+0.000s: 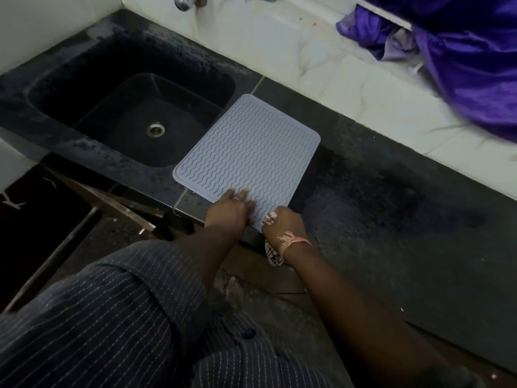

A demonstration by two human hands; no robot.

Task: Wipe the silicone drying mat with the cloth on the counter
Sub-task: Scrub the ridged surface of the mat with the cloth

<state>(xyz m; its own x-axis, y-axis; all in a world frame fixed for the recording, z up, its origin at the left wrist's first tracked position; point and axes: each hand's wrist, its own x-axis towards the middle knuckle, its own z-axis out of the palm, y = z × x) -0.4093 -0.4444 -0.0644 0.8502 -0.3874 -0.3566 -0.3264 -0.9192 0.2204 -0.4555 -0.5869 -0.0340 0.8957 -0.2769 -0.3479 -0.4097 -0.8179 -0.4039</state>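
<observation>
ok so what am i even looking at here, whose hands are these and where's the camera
There is no machine here: a person works with two bare hands, and a camera worn on their head looks down at a dark stone counter. A grey silicone drying mat with wavy ridges lies on it, right beside a black sink. The left hand rests with straight fingers on the mat's near edge. The right hand, with a thread band at the wrist, grips a light patterned cloth at the mat's near corner; part of it hangs below the wrist. A purple fabric lies at the back right.

left hand (232, 207) flat, right hand (282, 221) fisted — close
</observation>
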